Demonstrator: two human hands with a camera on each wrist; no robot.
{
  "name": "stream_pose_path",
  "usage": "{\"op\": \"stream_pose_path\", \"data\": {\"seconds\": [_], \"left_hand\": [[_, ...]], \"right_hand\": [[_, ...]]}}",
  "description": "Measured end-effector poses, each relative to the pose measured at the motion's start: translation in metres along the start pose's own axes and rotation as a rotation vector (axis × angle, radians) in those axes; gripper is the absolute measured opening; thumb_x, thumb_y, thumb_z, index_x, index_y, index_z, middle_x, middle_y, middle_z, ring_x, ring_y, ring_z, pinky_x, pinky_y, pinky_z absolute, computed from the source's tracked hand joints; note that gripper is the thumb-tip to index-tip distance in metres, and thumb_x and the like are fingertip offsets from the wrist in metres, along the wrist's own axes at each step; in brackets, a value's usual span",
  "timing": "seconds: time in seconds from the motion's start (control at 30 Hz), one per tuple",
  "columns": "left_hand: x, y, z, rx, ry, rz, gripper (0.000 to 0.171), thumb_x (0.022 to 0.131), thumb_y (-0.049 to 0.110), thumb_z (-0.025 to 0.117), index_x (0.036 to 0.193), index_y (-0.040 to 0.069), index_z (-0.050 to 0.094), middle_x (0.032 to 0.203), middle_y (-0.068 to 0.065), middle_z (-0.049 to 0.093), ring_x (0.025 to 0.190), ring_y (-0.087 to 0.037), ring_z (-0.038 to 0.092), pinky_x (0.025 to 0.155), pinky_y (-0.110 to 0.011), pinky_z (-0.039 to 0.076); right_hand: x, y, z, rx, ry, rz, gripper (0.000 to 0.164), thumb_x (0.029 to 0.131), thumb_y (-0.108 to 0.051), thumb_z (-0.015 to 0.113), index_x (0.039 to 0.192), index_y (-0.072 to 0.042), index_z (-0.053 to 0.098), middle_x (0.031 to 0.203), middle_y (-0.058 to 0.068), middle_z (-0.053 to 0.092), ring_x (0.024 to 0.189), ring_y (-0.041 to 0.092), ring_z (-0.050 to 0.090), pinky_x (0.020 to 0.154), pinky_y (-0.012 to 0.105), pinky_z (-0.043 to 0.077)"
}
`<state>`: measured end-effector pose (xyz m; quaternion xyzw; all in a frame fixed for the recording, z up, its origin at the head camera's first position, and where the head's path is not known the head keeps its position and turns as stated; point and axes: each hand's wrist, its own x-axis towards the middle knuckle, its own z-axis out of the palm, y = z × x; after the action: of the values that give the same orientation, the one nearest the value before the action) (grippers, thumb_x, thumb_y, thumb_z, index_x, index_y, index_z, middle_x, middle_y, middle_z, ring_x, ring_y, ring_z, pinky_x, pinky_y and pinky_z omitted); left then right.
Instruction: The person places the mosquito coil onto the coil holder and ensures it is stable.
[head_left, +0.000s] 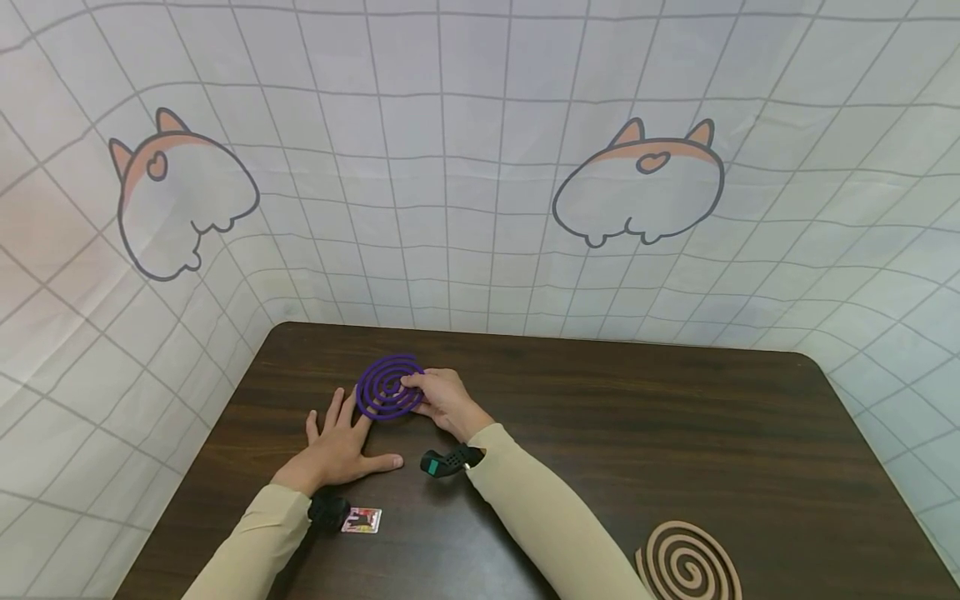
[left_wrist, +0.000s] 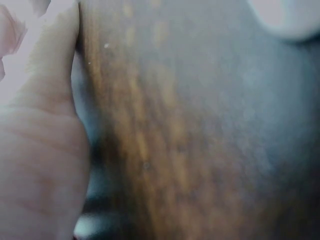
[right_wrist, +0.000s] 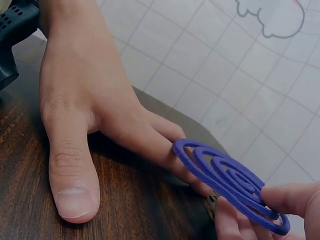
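Note:
My right hand pinches a flat purple mosquito coil by its near-right side, thumb on top and fingers underneath. In the right wrist view the coil is tilted, raised off the table beside the left hand's fingers. My left hand rests on the dark tabletop, fingers spread and thumb stretched out. The coil partly hides its forefinger. Close to those fingertips, in the right wrist view, is a small brownish thing, mostly covered and too unclear to name. The left wrist view is blurred.
A tan spiral coil, seemingly a stack, lies at the table's front right. A small colourful card lies beside the left wrist. The dark wooden table meets a white grid-patterned curtain at its back and sides.

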<state>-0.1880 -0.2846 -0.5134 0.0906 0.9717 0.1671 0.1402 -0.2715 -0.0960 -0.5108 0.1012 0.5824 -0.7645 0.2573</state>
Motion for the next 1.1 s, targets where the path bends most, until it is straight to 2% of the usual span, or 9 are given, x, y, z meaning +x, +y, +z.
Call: {"op": "stream_pose_path", "data": {"seconds": [0.23,0.43,0.67,0.93,1.1], "left_hand": [[0.0007,-0.0007,0.0008,-0.005,0.006,0.001,0.117,0.082,0.078,0.068,0.166,0.012,0.022,0.173,-0.026,0.003,0.159,-0.053,-0.004,0.114,-0.085,-0.001],[0.0016,-0.002,0.0024,-0.015,0.01,0.0,0.117,0.082,0.077,0.069,0.166,0.012,0.022,0.173,-0.025,0.001,0.159,-0.052,-0.006,0.114,-0.084,-0.003],[0.0023,-0.0019,0.0028,0.003,0.01,-0.001,0.117,0.081,0.08,0.066,0.167,0.013,0.021,0.173,-0.025,0.002,0.159,-0.053,-0.005,0.114,-0.084,-0.002],[0.0012,-0.0039,0.0039,-0.025,0.005,0.009,0.12,0.08,0.082,0.066,0.167,0.013,0.02,0.173,-0.026,0.001,0.16,-0.052,-0.008,0.115,-0.083,-0.005],[0.0004,-0.002,0.002,-0.02,0.003,0.008,0.118,0.081,0.079,0.067,0.166,0.012,0.022,0.173,-0.027,0.002,0.159,-0.053,-0.006,0.114,-0.084,-0.003]], "right_hand": [[0.0016,0.0005,-0.0014,0.029,-0.01,0.004,0.004,0.096,-0.007,0.069,0.097,-0.003,0.071,0.083,0.0,0.072,0.072,0.007,0.07,0.071,0.024,0.06],[0.0023,0.0007,-0.0031,0.04,-0.02,0.009,0.007,0.096,-0.007,0.069,0.089,-0.006,0.07,0.081,0.001,0.072,0.071,0.008,0.071,0.073,0.026,0.062],[-0.0002,-0.0013,-0.0035,0.041,-0.024,0.015,0.006,0.096,-0.006,0.069,0.096,-0.001,0.072,0.081,0.001,0.073,0.072,0.009,0.073,0.075,0.028,0.063],[-0.0008,-0.0011,-0.0049,0.029,-0.041,0.006,0.017,0.096,-0.005,0.068,0.11,0.005,0.071,0.087,0.003,0.074,0.077,0.009,0.074,0.081,0.03,0.063],[-0.001,-0.0008,-0.0058,0.013,-0.047,0.004,0.024,0.097,-0.006,0.068,0.117,0.006,0.07,0.091,0.004,0.076,0.079,0.009,0.075,0.084,0.03,0.063]]}}
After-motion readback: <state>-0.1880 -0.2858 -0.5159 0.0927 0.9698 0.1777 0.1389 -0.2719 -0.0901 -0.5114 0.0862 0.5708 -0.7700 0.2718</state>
